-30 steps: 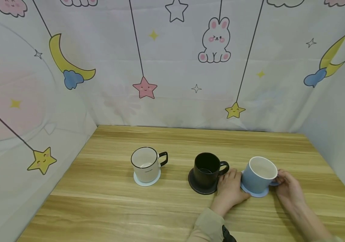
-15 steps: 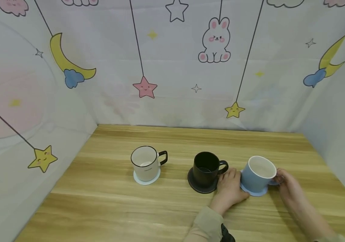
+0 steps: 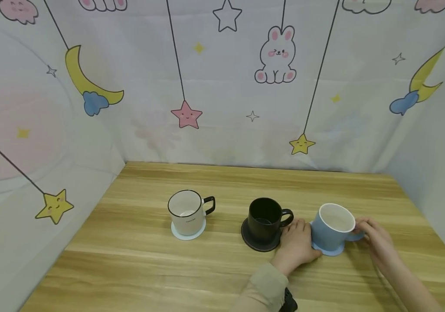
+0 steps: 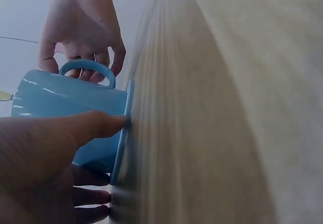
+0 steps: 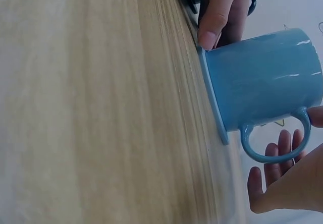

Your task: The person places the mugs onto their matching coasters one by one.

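Blue mug: a glossy light-blue ceramic mug (image 3: 332, 227) with a white inside is seen upright on a round blue coaster (image 3: 329, 250), at the right end of a row of three mugs on the pale wooden table (image 3: 136, 268).
Left hand: the left hand (image 3: 295, 245) is laid on the table between the black mug and the blue one; its thumb tip is pressed at the coaster's edge beside the mug's base, the fingers relaxed and closed on nothing.
Right hand: the right hand (image 3: 378, 242) is held at the mug's loop handle (image 5: 275, 146); in the right wrist view the fingers are spread loosely behind the handle, not curled round it.
Black mug: a black ceramic mug (image 3: 264, 219) is set on a round black coaster (image 3: 250, 242), just left of the left hand.
White mug: a white mug with a black rim and handle (image 3: 188, 210) is set on a pale round coaster (image 3: 188, 235), well apart to the left.
Backdrop: a pale curtain printed with stars, moons and a rabbit (image 3: 277, 54) is hung behind the table.
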Action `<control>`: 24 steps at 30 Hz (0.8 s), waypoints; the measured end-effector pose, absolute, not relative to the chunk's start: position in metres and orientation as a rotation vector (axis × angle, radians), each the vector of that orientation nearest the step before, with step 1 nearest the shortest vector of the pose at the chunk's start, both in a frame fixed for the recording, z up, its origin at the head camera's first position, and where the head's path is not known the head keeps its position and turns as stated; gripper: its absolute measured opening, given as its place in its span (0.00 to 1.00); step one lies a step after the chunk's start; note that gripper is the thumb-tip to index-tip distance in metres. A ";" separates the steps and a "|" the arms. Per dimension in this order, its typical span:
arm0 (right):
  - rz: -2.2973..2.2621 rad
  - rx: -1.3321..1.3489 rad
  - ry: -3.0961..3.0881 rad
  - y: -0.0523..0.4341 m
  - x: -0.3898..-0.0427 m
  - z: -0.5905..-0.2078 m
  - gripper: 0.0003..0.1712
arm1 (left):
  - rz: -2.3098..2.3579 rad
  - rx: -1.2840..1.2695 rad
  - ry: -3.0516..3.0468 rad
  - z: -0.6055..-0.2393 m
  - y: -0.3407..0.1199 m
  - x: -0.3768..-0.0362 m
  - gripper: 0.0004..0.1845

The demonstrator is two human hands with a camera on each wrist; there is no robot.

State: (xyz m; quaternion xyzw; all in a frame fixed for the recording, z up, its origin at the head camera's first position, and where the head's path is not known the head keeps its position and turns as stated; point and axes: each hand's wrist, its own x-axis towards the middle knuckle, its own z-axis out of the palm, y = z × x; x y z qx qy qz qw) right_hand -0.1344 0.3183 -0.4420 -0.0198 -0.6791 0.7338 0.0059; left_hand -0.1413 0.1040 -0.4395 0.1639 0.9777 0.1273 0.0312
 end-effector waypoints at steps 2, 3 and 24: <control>2.239 -0.091 -2.185 0.317 -0.133 -0.440 0.12 | 0.377 0.501 3.003 -0.438 0.103 -0.141 0.34; 2.206 -0.100 -2.206 0.316 -0.133 -0.439 0.11 | 0.372 0.501 2.999 -0.437 0.102 -0.141 0.33; 1.934 -0.132 -2.229 0.304 -0.124 -0.430 0.03 | 0.391 0.531 3.032 -0.425 0.086 -0.135 0.18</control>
